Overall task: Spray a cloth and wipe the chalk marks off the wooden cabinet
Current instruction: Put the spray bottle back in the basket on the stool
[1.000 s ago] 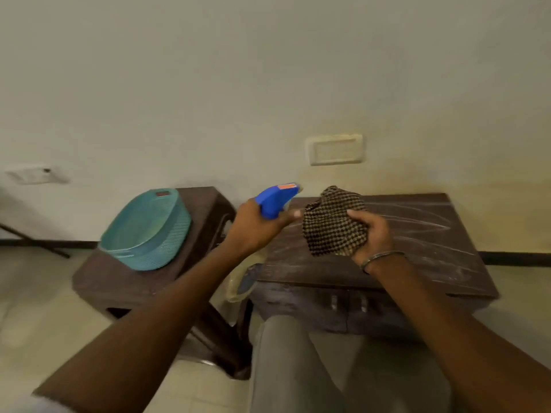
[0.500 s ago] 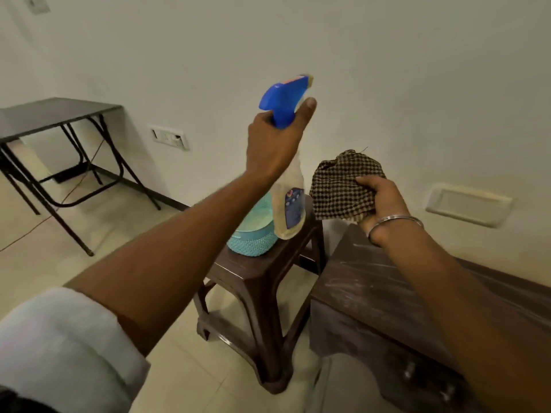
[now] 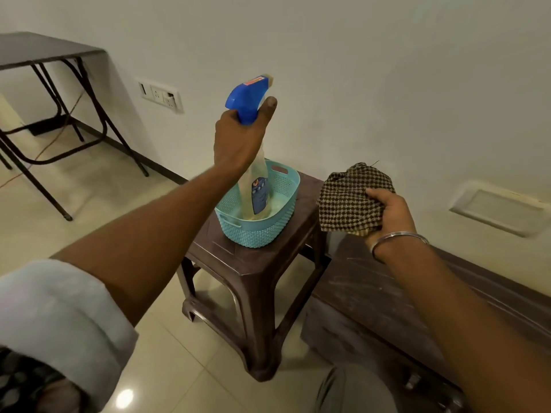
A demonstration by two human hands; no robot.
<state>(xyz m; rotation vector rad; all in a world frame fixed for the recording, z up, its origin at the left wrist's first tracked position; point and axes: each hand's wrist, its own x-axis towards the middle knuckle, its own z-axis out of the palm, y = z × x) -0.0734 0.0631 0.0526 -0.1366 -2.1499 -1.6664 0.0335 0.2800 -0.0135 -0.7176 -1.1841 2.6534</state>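
Observation:
My left hand (image 3: 241, 138) grips the neck of a spray bottle (image 3: 258, 186) with a blue trigger head; the bottle's base stands inside a teal plastic basket (image 3: 262, 231). My right hand (image 3: 390, 216) is shut on a bunched brown checked cloth (image 3: 348, 198), held in the air above the left end of the dark wooden cabinet (image 3: 372, 308). Pale chalk smears show on the cabinet top. The cloth hangs to the right of the basket, apart from the bottle.
The basket sits on a brown plastic stool (image 3: 256, 281) just left of the cabinet. A folding metal table (image 3: 44, 55) stands at the far left by the wall. A wall socket (image 3: 161, 95) and a wall plate (image 3: 501, 207) are on the wall. Tiled floor lies below.
My left hand has lowered the spray bottle from mid-air down into the teal basket. The view has swung left. The cloth stays bunched in my right hand.

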